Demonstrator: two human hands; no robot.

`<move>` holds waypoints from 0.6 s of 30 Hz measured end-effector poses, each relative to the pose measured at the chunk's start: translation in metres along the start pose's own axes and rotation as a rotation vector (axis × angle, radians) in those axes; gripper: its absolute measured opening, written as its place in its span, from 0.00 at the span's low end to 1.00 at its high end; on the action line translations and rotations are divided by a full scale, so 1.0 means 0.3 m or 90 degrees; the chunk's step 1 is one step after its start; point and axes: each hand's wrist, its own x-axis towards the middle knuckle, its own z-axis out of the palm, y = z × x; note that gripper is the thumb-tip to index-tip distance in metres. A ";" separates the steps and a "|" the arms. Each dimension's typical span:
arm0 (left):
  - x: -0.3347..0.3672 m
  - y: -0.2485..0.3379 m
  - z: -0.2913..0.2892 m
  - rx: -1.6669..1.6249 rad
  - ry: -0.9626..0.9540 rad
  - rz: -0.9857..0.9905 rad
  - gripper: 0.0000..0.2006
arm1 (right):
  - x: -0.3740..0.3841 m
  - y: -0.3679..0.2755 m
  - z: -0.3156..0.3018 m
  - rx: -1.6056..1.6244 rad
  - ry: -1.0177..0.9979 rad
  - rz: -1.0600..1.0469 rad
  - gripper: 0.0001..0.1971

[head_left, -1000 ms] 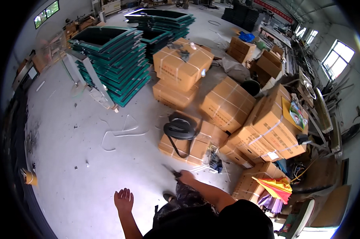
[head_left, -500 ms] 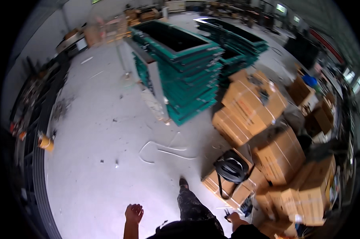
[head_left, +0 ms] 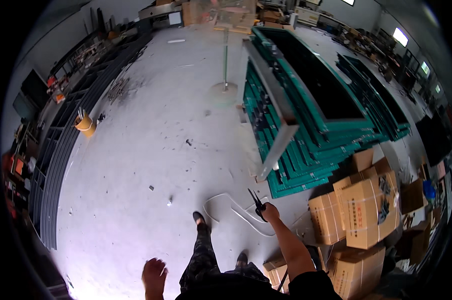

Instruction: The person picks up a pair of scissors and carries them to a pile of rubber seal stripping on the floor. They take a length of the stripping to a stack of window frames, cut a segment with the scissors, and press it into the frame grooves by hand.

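My right hand (head_left: 269, 213) grips black scissors (head_left: 257, 201) that point up and away from me, over a loose white strap (head_left: 231, 206) lying on the concrete floor. My left hand (head_left: 154, 274) hangs by my side at the lower edge, fingers loosely curled, holding nothing. Both my legs and dark shoes show between the hands, one foot (head_left: 199, 218) stepping forward.
A tall stack of green frames (head_left: 311, 120) with a grey beam (head_left: 271, 115) leaning on it stands ahead right. Brown cardboard boxes (head_left: 366, 210) are piled at the right. A yellow bucket (head_left: 86, 124) and dark racks (head_left: 61, 135) line the left wall.
My view has swung left, away from the boxes and toward the green frames and open floor. My right hand with the scissors has come into sight; I am walking.
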 end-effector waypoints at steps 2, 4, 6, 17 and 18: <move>0.014 0.119 -0.043 -0.048 0.101 0.046 0.17 | 0.113 -0.117 0.040 -0.004 -0.018 -0.041 0.17; -0.030 0.343 0.350 -0.109 0.391 0.142 0.19 | 0.193 -0.175 0.090 -0.031 -0.044 -0.058 0.17; 0.169 0.452 0.108 -0.181 0.128 0.288 0.17 | 0.255 -0.165 0.194 -0.052 -0.070 -0.033 0.22; 0.986 1.202 1.274 0.155 -0.063 0.473 0.18 | 0.535 -0.318 0.369 -0.178 -0.359 0.209 0.18; 1.087 1.227 1.341 0.159 -0.070 0.436 0.18 | 0.576 -0.364 0.376 -0.194 -0.308 0.214 0.15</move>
